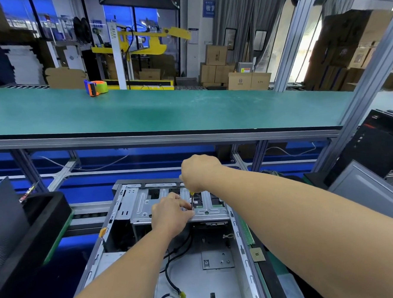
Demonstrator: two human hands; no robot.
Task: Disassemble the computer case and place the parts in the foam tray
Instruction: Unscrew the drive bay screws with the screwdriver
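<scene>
An open grey computer case lies flat in front of me, with black cables loose on its floor. A silver drive cage spans its far end. My right hand grips the handle of a screwdriver that stands upright with its tip on the cage's near rail. My left hand rests on the cage and pinches the screwdriver's shaft near the tip. The screw under the tip is hidden by my fingers.
A black foam tray sits at the left of the case. More black computer cases stand at the right. A green shelf runs above, with a tape dispenser on it. Aluminium frame posts rise at the right.
</scene>
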